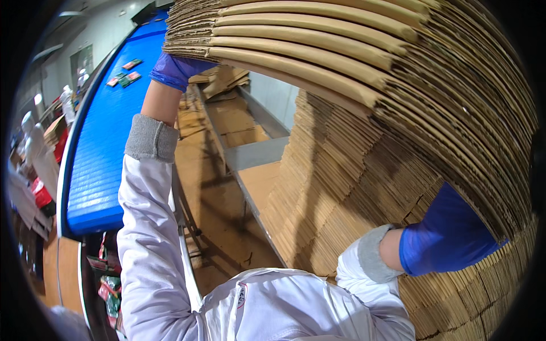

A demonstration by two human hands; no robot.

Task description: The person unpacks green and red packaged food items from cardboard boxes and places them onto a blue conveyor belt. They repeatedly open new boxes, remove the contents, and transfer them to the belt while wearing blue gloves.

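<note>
A thick stack of flattened cardboard boxes (298, 72) spans the top and right of the view, held up between my two hands. My left hand (179, 70), in a blue-purple glove, supports its left end from below; the fingers are hidden under the cardboard. At the right end, my right hand (448, 234), in a blue glove, is under the lower edge, with its fingertips hidden too. Below the held stack stand tall piles of flattened cardboard boxes (337, 170), packed tightly with their edges showing.
A blue conveyor belt (102, 149) runs along the left, carrying several small packets (128, 79). Packets (110, 294) also lie beneath its near end. A grey metal frame (256, 147) holds cardboard sheets. People in white (38, 149) are at the far left.
</note>
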